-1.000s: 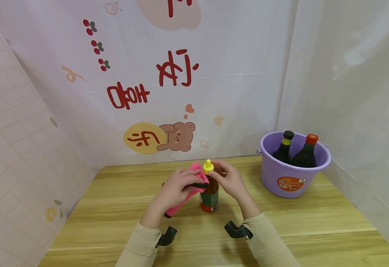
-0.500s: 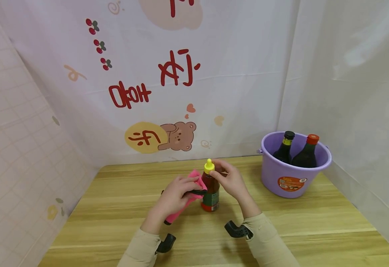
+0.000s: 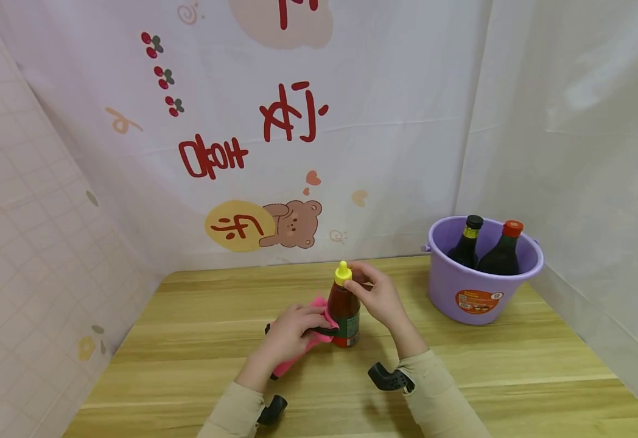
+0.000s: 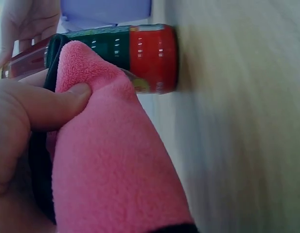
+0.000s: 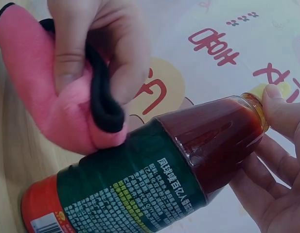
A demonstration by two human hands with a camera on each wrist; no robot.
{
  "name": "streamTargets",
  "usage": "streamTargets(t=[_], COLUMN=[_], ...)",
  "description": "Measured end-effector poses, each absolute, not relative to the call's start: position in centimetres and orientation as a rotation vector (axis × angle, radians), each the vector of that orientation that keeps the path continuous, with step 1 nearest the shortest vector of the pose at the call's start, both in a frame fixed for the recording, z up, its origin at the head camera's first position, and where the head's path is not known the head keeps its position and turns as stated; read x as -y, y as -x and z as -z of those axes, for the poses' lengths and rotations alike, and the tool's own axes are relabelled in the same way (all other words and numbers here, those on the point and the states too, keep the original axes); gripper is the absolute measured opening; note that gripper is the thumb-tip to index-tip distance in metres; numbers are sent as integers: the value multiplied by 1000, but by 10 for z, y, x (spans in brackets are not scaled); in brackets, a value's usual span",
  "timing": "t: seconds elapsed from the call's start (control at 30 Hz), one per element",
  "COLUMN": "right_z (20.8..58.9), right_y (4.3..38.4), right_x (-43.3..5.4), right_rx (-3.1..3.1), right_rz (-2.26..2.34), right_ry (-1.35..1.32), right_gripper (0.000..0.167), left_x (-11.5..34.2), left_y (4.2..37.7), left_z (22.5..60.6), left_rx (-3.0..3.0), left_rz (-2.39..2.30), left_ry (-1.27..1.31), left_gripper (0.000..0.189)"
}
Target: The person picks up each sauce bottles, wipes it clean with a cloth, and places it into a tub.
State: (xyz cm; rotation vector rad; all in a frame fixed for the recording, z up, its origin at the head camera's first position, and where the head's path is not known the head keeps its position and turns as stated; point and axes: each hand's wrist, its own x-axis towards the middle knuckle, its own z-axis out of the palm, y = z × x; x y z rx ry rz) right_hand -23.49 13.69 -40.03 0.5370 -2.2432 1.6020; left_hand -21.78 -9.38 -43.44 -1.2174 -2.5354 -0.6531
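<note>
A sauce bottle (image 3: 346,310) with a yellow nozzle cap, dark red contents and a green and red label stands upright on the table. My right hand (image 3: 376,295) pinches it at the cap and neck between thumb and fingers. In my left hand (image 3: 291,331) is a pink cloth (image 4: 111,145) with black edging, bunched between thumb and fingers. The cloth presses against the bottle's left side at the green label (image 5: 135,179), as the right wrist view shows. Part of the label lies hidden behind the cloth.
A purple bucket (image 3: 439,286) stands at the right rear of the wooden table (image 3: 198,340), holding a black-capped bottle (image 3: 466,246) and a red-capped bottle (image 3: 502,252). A printed white sheet (image 3: 396,152) hangs behind the table.
My left hand has slid the pink cloth down the bottle's side, from near the neck to the label. The right hand keeps its hold at the top, and the bottle stays in place.
</note>
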Motion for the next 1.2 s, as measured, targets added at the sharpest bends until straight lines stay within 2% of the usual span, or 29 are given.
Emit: streamTargets(t=[0.53, 1.07, 1.2], right_z=[401, 402, 401], right_y=[233, 235, 235], right_x=[-137, -138, -138], right_rx=[2253, 2258, 2259], right_rz=[-1595, -1577, -1578], right_ry=[-526, -548, -542], right_gripper=[34, 35, 36], left_x=[89, 91, 102], left_y=[223, 226, 229], left_z=[455, 444, 437], left_rx=[2626, 2719, 2673], left_rz=[527, 496, 548], left_ry=[1251, 1290, 1217], left_gripper=[15, 12, 17])
